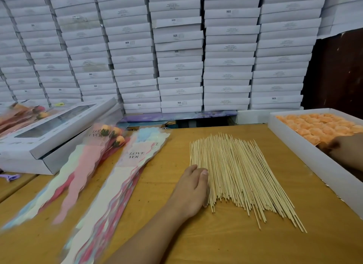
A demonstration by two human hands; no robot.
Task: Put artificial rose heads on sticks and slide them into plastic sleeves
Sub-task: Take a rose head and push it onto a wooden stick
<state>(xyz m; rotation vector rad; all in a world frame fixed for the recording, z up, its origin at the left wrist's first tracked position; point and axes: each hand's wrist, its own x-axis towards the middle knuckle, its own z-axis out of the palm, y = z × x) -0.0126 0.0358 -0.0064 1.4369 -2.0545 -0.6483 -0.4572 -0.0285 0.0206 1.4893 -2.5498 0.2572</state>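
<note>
on sticks (241, 177) — left hand (191, 187), fingers flat

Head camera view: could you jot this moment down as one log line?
left hand: resting on sticks | right hand: reaching into tray of orange rose heads, blurred | sleeves: stacked on table

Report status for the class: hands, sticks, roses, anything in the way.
Left hand resting on sticks, fingers curled at pile's edge. Right hand blurred, at rose heads tray. Sleeves stacked left. Nothing blocking.
</note>
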